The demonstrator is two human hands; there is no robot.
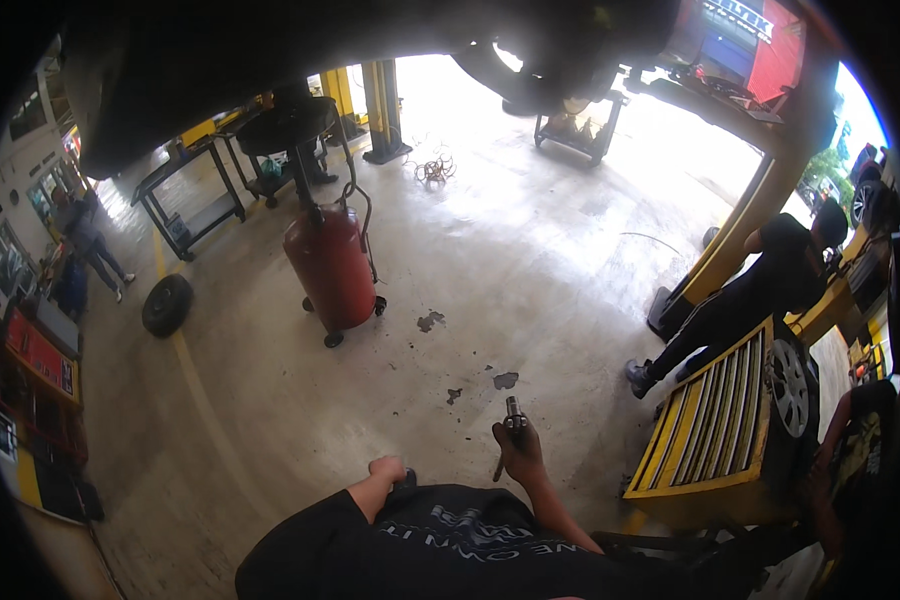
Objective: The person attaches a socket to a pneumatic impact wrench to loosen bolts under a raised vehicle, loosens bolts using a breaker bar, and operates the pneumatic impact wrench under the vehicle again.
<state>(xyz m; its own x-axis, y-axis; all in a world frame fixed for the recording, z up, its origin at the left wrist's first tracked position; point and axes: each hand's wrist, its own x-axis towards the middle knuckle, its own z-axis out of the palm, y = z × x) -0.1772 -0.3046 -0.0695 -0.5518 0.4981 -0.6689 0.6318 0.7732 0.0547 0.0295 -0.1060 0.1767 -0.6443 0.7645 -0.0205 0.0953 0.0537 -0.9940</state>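
In front of my black shirt, my right hand [521, 452] is closed round a ratchet wrench [514, 412]. Its metal socket end points up and away from me, and its thin handle sticks out below the fingers. Further left, my left hand [387, 468] is held close to my body with the fingers curled in. A small dark shape shows beside it, and I cannot tell whether it is in the hand or beyond it. The underside of a raised vehicle [270, 45] hangs overhead, dark and blurred.
A red oil drain tank [328, 268] on casters stands ahead, with a loose tire [168, 305] to its left. At right are a yellow tool cabinet [705, 425], a wheel [790, 388] and a bending co-worker [760, 285]. Metal carts [192, 195] and yellow lift posts [382, 110] stand further off.
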